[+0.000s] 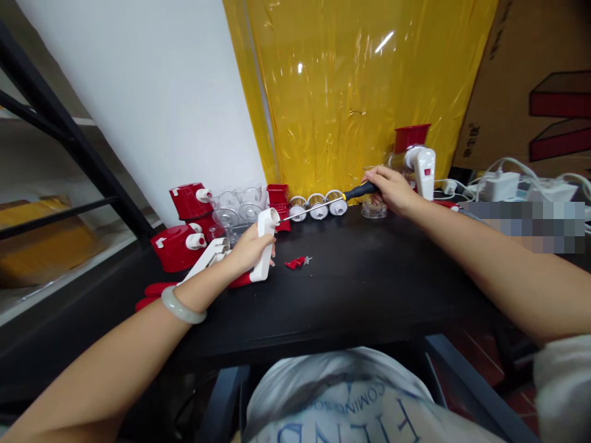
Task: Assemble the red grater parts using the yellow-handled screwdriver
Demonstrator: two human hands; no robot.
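Observation:
My left hand (pixel 249 251) is closed around a white plastic crank handle (pixel 264 246), held upright over the table with its round socket at the top. My right hand (pixel 390 187) grips a long screwdriver (pixel 357 191) by its black and yellow handle. The thin shaft points left, its tip at the socket of the white handle; whether it touches a screw inside cannot be seen. On the table just right of my left hand lie small red pieces (pixel 295 263) beside a few small silver screws (pixel 308 261).
At left stand red plastic housings (pixel 173 246), clear plastic cups (pixel 237 206) and more white handles (pixel 210 255). Several white-rimmed metal drums (pixel 318 207) line the back of the black table (pixel 351 277). An assembled red-and-white unit (pixel 423 169) and a white-cabled power strip (pixel 503 184) are at right.

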